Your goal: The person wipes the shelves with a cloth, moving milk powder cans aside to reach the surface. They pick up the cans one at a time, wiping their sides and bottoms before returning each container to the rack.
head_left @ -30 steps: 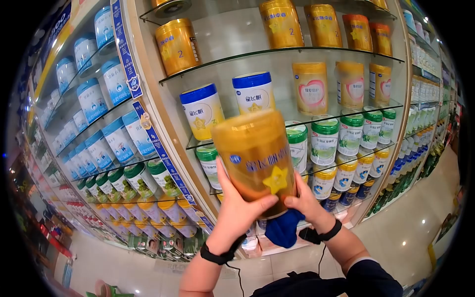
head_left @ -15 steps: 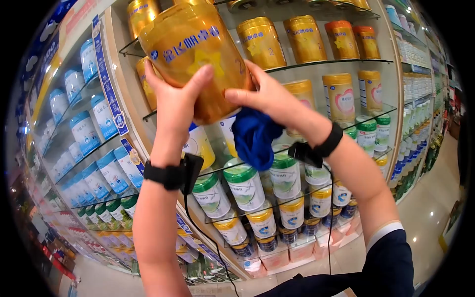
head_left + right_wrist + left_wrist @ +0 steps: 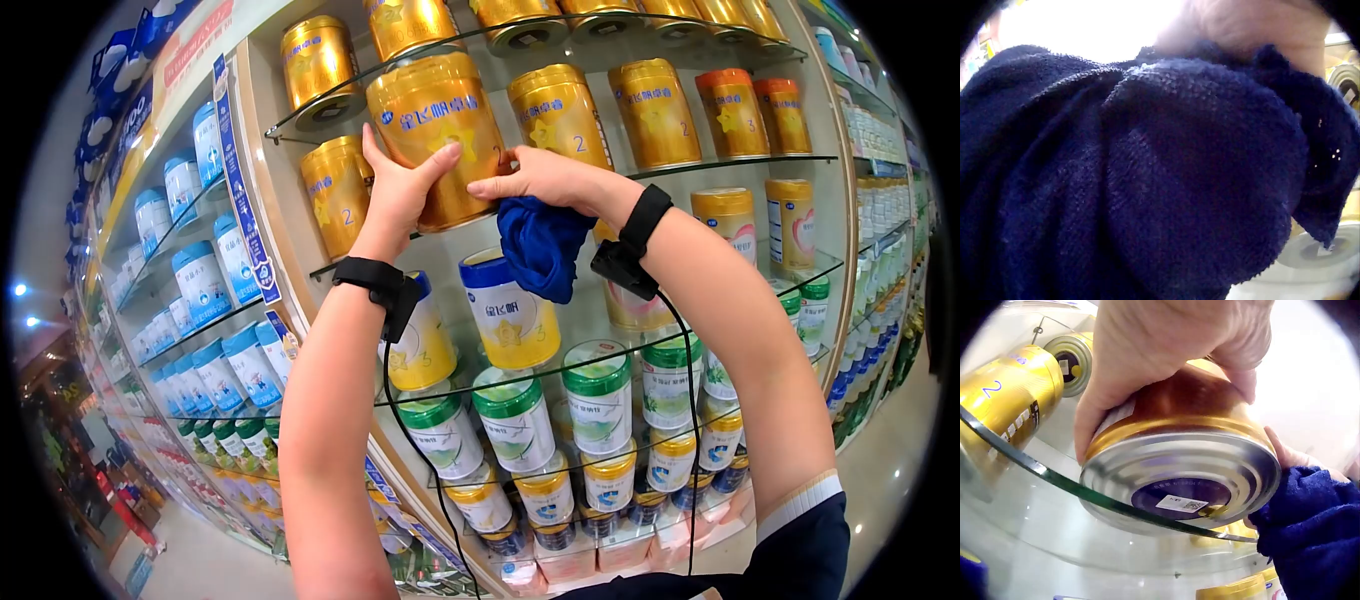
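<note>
Both hands hold a gold can point(image 3: 440, 120) in front of the glass shelf's edge. The left hand point(image 3: 405, 190) grips its left side, thumb across the front. At its lower right, the right hand point(image 3: 550, 182) holds the can with thumb and fingers, and a blue cloth point(image 3: 545, 245) hangs bunched beneath that palm. The left wrist view shows the can's metal base point(image 3: 1179, 481) tilted at the glass edge point(image 3: 1104, 503). In the right wrist view the cloth point(image 3: 1197, 175) hides most of the hand.
Gold cans point(image 3: 655, 115) stand to the right on the same shelf and another gold can point(image 3: 337, 195) to the left. More cans line the shelf above. Blue-lidded cans point(image 3: 508, 310) and green-lidded cans point(image 3: 513, 420) stand below. Cables hang from both wrist cameras.
Both hands have lifted the gold can from low before the shelves to the upper gold-can shelf. Since the middle frame it has moved slightly right and further from the head camera.
</note>
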Tool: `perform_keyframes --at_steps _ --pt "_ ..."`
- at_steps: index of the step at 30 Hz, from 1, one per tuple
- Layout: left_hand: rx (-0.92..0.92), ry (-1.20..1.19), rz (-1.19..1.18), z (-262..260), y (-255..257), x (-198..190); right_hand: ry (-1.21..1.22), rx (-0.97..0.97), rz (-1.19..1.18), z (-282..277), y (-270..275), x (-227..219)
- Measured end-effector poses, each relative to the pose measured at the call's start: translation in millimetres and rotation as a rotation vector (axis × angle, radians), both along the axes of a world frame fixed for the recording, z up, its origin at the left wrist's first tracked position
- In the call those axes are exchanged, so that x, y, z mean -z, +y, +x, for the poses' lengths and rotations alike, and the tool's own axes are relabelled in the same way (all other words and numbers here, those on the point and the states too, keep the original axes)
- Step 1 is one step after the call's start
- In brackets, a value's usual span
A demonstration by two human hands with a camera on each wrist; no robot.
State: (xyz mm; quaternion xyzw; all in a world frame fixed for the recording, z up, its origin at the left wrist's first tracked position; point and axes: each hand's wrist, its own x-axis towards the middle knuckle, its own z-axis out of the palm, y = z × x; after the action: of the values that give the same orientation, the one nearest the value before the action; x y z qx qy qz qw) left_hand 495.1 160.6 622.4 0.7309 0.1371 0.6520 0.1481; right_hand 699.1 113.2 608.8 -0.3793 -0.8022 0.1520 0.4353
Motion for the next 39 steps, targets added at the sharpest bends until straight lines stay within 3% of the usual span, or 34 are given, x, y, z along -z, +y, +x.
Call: perform_keyframes --at_steps 12,23,29,30,34,39 --pt "-0.027 0.004 -0.091 2.6 26.5 -4.3 -0.078 0.074 -0.043 -0.4 55.6 -16.0" --pt "-0.063 0.040 -0.136 -3.5 59.0 -10.0 -0.229 0.310 0.024 -25.9 50.6 -32.8" --pt "-0.039 0.129 -0.117 -4.8 72.2 -11.0 -0.252 0.299 -0.109 -34.2 55.7 -35.4" --pt "-0.180 0.180 -0.151 -6.0 68.6 -9.3 -0.238 0.284 -0.122 -32.0 56.9 -34.8" --pt "-0.447 0.284 -0.154 -3.3 88.6 -8.8 -0.303 0.303 -0.076 -30.3 55.7 -34.5" --pt "-0.586 0.354 -0.189 4.4 118.4 -6.2 -0.443 0.386 -0.028 -31.7 58.0 -38.1"
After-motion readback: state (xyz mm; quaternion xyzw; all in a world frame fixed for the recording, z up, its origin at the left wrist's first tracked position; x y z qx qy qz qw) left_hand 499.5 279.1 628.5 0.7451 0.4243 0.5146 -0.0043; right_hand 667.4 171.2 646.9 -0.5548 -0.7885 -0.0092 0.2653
